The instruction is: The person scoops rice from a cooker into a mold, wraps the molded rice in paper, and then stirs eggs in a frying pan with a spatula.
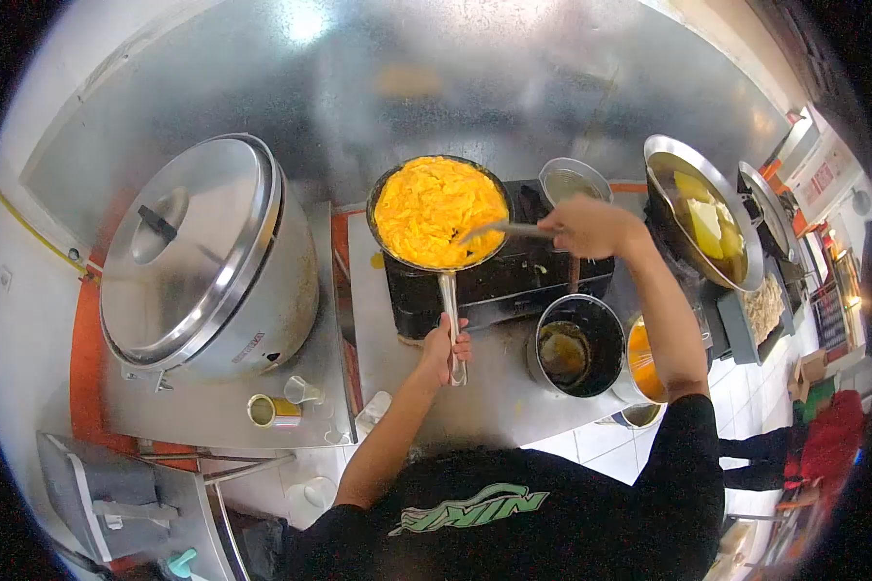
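My left hand is wrapped round the metal handle of a frying pan. Yellow-orange egg with folds on its surface fills the pan, which is over the left part of a black stove. My right hand grips a utensil whose far end touches the egg near the pan's right side. Below my right hand stands a dark pot with a little residue inside, beside a container of orange liquid.
A large lidded metal cooker stands on the left. At the right are a wok with yellow pieces in oil and a tray. A can is near the counter's front edge. A person in red is at far right.
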A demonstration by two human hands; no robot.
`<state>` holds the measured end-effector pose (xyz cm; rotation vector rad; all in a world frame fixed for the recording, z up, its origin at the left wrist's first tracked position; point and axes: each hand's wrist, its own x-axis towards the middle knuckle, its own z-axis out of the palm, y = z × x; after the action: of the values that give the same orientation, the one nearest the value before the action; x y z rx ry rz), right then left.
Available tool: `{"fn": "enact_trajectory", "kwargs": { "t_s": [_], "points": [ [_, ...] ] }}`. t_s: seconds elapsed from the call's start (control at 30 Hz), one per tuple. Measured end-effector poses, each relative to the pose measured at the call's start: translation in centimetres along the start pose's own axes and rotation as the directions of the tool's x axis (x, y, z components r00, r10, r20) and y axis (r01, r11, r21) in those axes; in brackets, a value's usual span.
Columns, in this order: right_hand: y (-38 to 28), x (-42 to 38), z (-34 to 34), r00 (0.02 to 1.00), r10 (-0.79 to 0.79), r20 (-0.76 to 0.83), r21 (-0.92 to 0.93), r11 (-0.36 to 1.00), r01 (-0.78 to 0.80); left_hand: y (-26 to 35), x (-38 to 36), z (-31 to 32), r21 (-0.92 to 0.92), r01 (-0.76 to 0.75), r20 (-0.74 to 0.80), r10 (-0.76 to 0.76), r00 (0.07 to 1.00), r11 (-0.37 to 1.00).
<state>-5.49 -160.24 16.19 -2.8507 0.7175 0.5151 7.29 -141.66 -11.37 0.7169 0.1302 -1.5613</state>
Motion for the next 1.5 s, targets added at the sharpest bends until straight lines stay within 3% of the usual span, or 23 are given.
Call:
{"fn": "enact_trajectory", "kwargs": {
  "t_s": [0.07, 0.13, 0.2, 0.23, 0.3, 0.33, 0.43, 0.7, 0.8, 0.9, 1.0, 1.13, 1.23, 1.33, 1.43, 1.5],
  "points": [
    [0.3, 0.5, 2.7, 0.997, 0.01, 0.079, 0.023, 1.0, -0.012, -0.3, -0.2, 0.3, -0.021, -0.003, -0.006, 0.002, 1.0, 1.0],
    [-0.7, 1.1, 6.1, 0.997, 0.07, -0.015, -0.001, 0.998, -0.07, -0.6, -0.2, 0.4, -0.034, -0.006, -0.017, 0.005, 1.0, 0.999],
    [-2.9, 2.0, 8.5, 0.998, 0.003, -0.07, -0.012, 1.0, -0.004, -0.9, 0.0, 0.5, -0.038, -0.007, -0.027, 0.006, 1.0, 0.999],
    [-3.9, 2.5, 9.6, 0.985, 0.098, -0.139, 0.068, 0.994, -0.089, -1.0, 0.1, 0.6, -0.011, -0.022, -0.034, 0.021, 0.999, 1.0],
    [-4.4, 4.4, 12.2, 0.93, 0.15, -0.335, 0.101, 0.987, -0.123, -1.1, 0.0, 0.6, 0.043, -0.048, -0.052, 0.05, 0.997, 0.998],
    [-3.9, 5.6, 13.1, 0.922, 0.146, -0.359, 0.15, 0.984, -0.098, -1.2, -0.2, 0.5, 0.039, -0.048, -0.051, 0.05, 0.997, 0.998],
    [-2.9, 7.5, 13.3, 0.895, 0.142, -0.422, 0.26, 0.965, -0.031, -1.0, -0.2, 0.4, 0.028, -0.051, -0.034, 0.052, 0.998, 0.998],
    [-2.2, 9.2, 13.3, 0.858, 0.142, -0.493, 0.301, 0.953, 0.016, -1.3, 0.1, 0.2, 0.017, -0.044, -0.028, 0.044, 0.999, 0.999],
    [-2.9, 10.3, 12.5, 0.872, 0.157, -0.463, 0.301, 0.954, -0.012, -1.1, -0.4, 0.7, 0.045, -0.039, -0.058, 0.042, 0.997, 0.998],
    [-1.0, 12.5, 13.1, 0.904, -0.017, -0.426, 0.196, 0.974, 0.111, -1.1, -0.2, 0.5, -0.001, -0.05, -0.037, 0.05, 0.998, 0.999],
    [2.0, 12.1, 9.7, 0.962, 0.014, -0.271, 0.2, 0.979, 0.042, -1.0, -0.3, 0.3, 0.007, -0.052, -0.027, 0.053, 0.998, 0.999],
    [1.8, 4.9, 3.1, 0.966, -0.082, -0.244, 0.163, 0.979, 0.125, -0.9, -0.2, 0.0, -0.003, -0.042, -0.005, 0.042, 0.999, 0.999],
    [2.6, 2.4, 0.7, 0.98, -0.188, -0.072, 0.057, 0.98, 0.192, -0.9, 0.0, -0.2, -0.011, -0.036, -0.003, 0.036, 0.999, 0.999],
    [3.0, 3.7, 1.9, 0.966, -0.208, 0.155, 0.141, 0.972, 0.186, -0.8, -0.3, 0.2, 0.005, -0.027, -0.031, 0.027, 0.999, 1.0],
    [0.2, 5.0, 5.6, 0.981, -0.181, 0.076, 0.173, 0.971, 0.166, -0.7, -0.5, 0.6, 0.011, -0.03, -0.046, 0.03, 0.998, 0.999],
    [-2.6, 5.1, 8.6, 0.971, -0.194, -0.141, 0.237, 0.945, 0.224, -0.8, -0.3, 0.3, -0.002, -0.03, -0.046, 0.03, 0.999, 1.0]
  ]
}}
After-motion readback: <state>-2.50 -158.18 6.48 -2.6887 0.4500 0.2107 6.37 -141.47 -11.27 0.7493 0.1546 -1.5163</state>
